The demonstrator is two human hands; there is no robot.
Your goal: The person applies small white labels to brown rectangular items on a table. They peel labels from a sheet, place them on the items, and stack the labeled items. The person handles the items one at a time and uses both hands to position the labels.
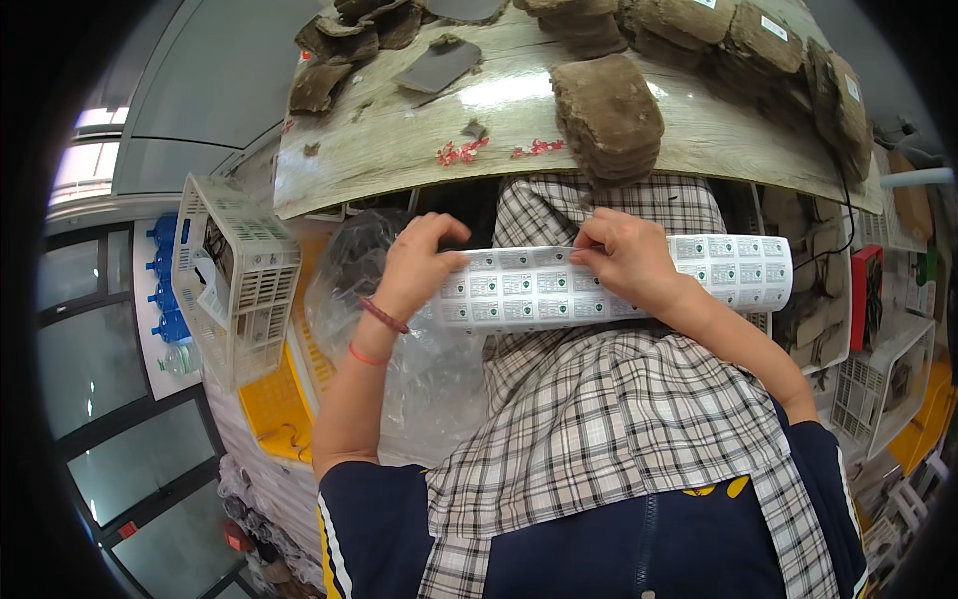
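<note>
The person's right hand [636,262] is pinching the upper edge of a curved white label sheet [519,299] between thumb and fingers; the left hand [424,262] is bending its fingers at the sheet's left end, its thumb near the upper corner, though whether it is gripping one cannot tell; the sheet is stretching between the hands above a checked apron [599,419] and is running on rightward past the right hand; a clear plastic bag [349,290] is spreading just beside the left hand; ahead of the hands, a bench [369,150] is carrying a brown stack [609,115], nearest the right hand, and red-and-white scraps [462,152]; a white crate [239,290] is standing left of the left hand.
</note>
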